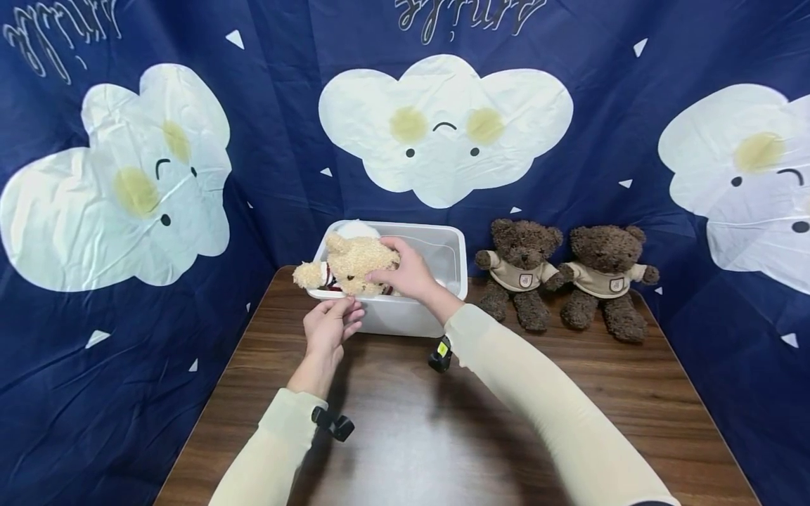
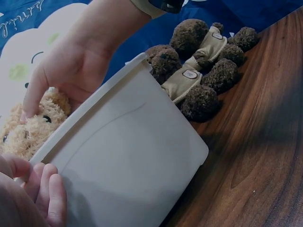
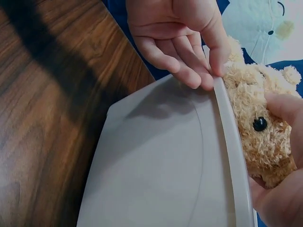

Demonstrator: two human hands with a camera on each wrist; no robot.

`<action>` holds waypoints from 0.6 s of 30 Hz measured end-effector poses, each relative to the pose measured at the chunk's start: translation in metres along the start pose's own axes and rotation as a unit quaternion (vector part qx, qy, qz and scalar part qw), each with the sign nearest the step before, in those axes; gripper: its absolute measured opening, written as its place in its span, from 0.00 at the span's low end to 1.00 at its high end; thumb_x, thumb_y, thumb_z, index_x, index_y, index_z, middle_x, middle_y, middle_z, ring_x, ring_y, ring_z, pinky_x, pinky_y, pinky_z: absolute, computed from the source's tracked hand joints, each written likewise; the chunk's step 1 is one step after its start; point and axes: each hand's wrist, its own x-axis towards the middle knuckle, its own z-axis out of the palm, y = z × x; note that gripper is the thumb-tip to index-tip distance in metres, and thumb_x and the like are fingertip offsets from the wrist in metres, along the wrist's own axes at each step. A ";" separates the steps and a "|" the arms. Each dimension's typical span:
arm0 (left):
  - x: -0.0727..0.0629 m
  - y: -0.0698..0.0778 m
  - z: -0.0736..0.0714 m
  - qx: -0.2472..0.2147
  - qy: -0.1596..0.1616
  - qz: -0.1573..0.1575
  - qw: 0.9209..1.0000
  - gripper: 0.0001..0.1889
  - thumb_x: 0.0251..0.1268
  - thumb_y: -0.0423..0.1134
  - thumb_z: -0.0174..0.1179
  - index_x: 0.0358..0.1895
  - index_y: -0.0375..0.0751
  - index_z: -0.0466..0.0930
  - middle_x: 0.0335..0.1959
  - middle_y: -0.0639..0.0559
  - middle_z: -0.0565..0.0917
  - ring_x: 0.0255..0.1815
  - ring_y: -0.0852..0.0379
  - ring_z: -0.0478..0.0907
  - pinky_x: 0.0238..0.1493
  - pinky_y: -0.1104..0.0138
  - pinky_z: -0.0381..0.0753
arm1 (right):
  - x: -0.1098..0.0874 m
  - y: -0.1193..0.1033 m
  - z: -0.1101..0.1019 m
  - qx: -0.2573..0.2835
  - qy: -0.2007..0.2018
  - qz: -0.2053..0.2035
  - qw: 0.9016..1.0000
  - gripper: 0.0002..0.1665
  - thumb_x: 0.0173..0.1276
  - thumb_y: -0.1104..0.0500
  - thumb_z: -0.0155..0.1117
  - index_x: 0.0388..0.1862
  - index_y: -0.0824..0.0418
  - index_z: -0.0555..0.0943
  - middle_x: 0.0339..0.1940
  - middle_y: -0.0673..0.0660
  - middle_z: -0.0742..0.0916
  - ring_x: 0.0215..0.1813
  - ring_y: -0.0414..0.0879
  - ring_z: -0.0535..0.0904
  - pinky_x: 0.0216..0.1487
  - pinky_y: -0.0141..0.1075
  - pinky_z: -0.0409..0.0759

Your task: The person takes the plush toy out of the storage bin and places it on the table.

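A light tan teddy bear point(image 1: 356, 261) lies tilted in the left part of a light grey plastic bin point(image 1: 399, 318), one arm hanging over the rim. My right hand point(image 1: 413, 273) grips the bear's head from the right, its thumb across the face, as the right wrist view also shows. At the front left, my left hand point(image 1: 325, 329) pinches the bin's rim point(image 3: 232, 156), fingers outside the wall and thumb at the top edge. Most of the bear's body is hidden inside the bin.
Two dark brown teddy bears point(image 1: 522, 270) in beige shirts sit right of the bin. Behind the tan bear, a white rounded thing point(image 1: 358, 228) shows in the bin. A dark blue cloth point(image 1: 278, 183) with cloud faces hangs behind the wooden table point(image 1: 392, 422).
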 end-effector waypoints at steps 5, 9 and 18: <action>0.001 -0.001 0.000 0.006 -0.002 0.000 1.000 0.09 0.68 0.33 0.65 0.46 0.35 0.78 0.27 0.55 0.91 0.29 0.60 0.89 0.29 0.69 0.90 | 0.001 0.003 0.003 -0.001 0.023 0.003 1.000 0.42 0.55 0.56 0.79 0.70 0.52 0.75 0.67 0.51 0.83 0.65 0.46 0.78 0.68 0.41 0.78; 0.001 -0.002 0.001 0.010 -0.004 0.000 1.000 0.08 0.69 0.33 0.65 0.46 0.36 0.78 0.27 0.55 0.90 0.29 0.60 0.89 0.29 0.70 0.90 | -0.001 0.003 0.003 0.014 0.038 -0.007 0.999 0.39 0.55 0.58 0.79 0.67 0.53 0.77 0.65 0.51 0.84 0.64 0.46 0.78 0.68 0.41 0.78; 0.003 -0.001 0.001 0.007 -0.003 0.001 1.000 0.08 0.68 0.34 0.65 0.44 0.37 0.77 0.28 0.54 0.91 0.29 0.60 0.89 0.28 0.71 0.89 | -0.006 -0.009 -0.005 0.028 0.062 -0.020 0.997 0.34 0.57 0.58 0.78 0.64 0.53 0.79 0.62 0.50 0.85 0.62 0.44 0.80 0.65 0.40 0.80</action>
